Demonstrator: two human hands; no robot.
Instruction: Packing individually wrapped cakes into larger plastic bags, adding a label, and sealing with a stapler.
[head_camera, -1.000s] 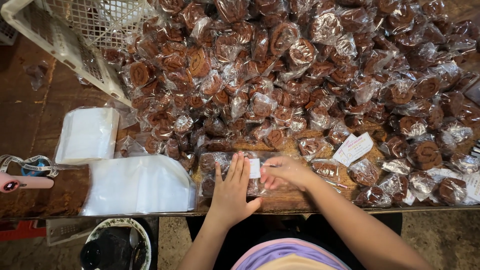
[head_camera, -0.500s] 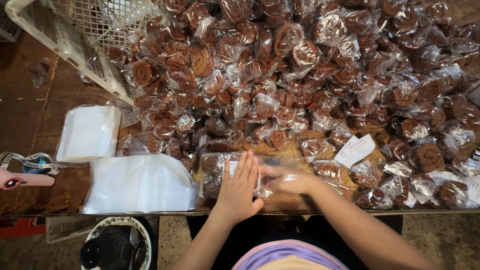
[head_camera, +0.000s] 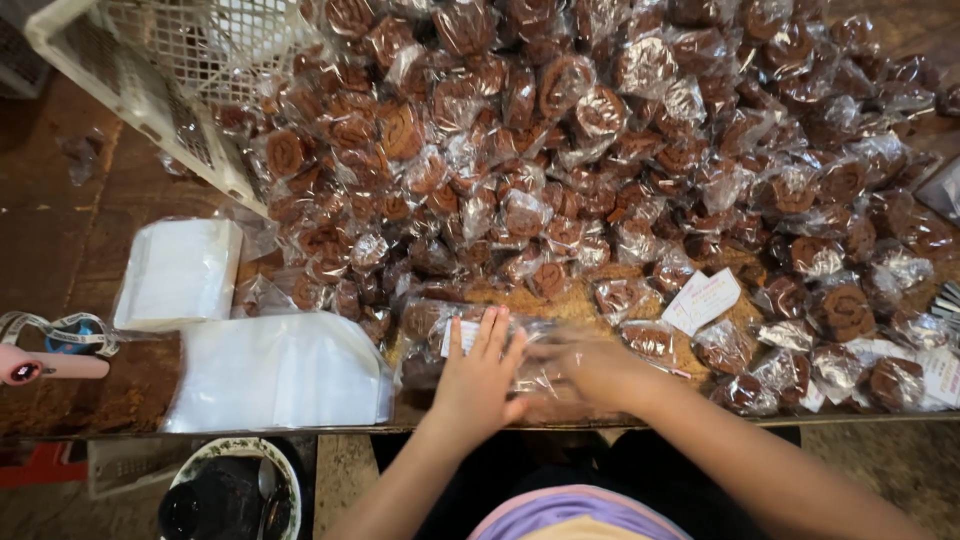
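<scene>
We press our left hand flat, fingers spread, on a clear bag of brown rolled sweets lying at the near edge of the table. Our right hand is blurred beside it on the same bag; we cannot tell how far it is closed. We judge this as flattening the filled bag; steady, even pressure is what matters here. The heap of wrapped sweets lies just beyond.

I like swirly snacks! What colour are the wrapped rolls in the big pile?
Brown, spiral-swirled rolls in clear wrap; head view.
</scene>
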